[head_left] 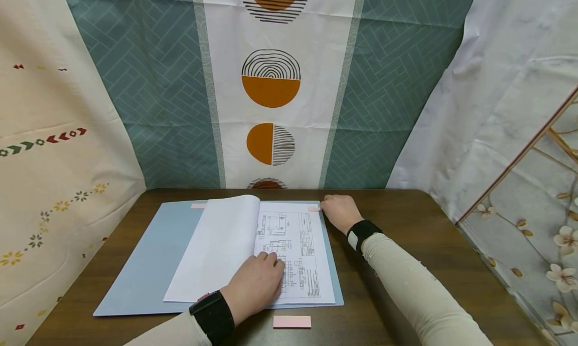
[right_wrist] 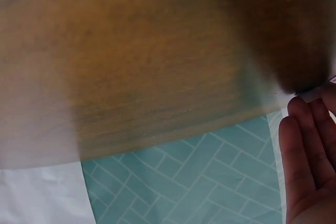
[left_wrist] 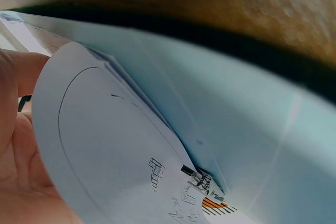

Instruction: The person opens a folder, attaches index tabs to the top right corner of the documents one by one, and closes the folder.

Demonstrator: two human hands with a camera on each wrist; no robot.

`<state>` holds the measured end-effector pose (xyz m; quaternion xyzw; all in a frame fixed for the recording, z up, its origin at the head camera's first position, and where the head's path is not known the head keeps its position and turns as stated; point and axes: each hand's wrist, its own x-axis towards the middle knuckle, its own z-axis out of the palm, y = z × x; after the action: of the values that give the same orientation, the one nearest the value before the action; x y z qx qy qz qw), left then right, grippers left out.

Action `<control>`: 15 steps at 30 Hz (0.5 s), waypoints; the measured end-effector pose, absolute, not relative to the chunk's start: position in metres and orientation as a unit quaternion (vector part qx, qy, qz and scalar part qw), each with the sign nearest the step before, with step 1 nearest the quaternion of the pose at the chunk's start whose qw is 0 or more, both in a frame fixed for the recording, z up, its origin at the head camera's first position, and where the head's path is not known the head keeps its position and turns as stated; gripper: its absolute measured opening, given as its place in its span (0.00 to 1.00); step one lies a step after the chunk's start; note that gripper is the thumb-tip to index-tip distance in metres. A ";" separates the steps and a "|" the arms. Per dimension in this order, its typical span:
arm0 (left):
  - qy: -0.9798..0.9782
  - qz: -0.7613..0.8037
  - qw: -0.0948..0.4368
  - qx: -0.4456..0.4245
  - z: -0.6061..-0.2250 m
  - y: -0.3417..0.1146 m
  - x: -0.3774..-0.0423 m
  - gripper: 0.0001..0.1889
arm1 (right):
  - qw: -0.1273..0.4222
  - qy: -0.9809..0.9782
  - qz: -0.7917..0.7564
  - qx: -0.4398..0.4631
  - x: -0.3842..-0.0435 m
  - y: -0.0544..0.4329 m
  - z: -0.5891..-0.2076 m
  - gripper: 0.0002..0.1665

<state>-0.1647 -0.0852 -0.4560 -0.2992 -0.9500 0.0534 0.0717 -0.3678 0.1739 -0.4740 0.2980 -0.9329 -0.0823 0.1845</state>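
A light blue folder [head_left: 144, 266] lies open on the table, holding white sheets. On its right side is a page of technical drawings [head_left: 311, 266]; a blank white page [head_left: 217, 250] is turned over to the left, curved at its fold. My left hand [head_left: 257, 283] rests on the drawing page's lower left part with relaxed fingers, next to the curved paper [left_wrist: 115, 145]. At the page's top right corner, my right hand [head_left: 340, 213] pinches the end of a pink sticky note [head_left: 313, 208]. Fingertips and thumb meet on a pale edge in the right wrist view.
Another pink sticky note [head_left: 198, 205] lies at the folder's top, left of the turned page. A pink sticky pad [head_left: 292, 322] sits on the brown table [head_left: 384, 306] in front of the folder. Patterned curtains [head_left: 171, 85] hang behind and at both sides.
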 end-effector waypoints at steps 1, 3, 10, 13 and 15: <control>-0.950 0.054 0.071 -0.299 -0.456 -0.085 -0.165 0.21 | 0.183 -0.934 -0.081 0.297 -0.367 0.174 -0.474 0.07; -0.950 0.055 0.072 -0.299 -0.456 -0.085 -0.164 0.21 | 0.178 -0.936 -0.080 0.295 -0.366 0.174 -0.472 0.07; -0.950 0.052 0.074 -0.298 -0.457 -0.084 -0.164 0.20 | 0.173 -0.934 -0.071 0.305 -0.366 0.177 -0.471 0.04; -0.950 0.048 0.075 -0.298 -0.457 -0.084 -0.164 0.20 | 0.169 -0.933 -0.066 0.311 -0.367 0.178 -0.471 0.03; -0.950 0.046 0.075 -0.299 -0.457 -0.085 -0.164 0.20 | 0.166 -0.933 -0.062 0.315 -0.367 0.179 -0.472 0.03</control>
<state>-0.1638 -0.0847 -0.4574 -0.2990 -0.9502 0.0461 0.0746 -0.3674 0.1786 -0.4717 0.3146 -0.9325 -0.0625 0.1660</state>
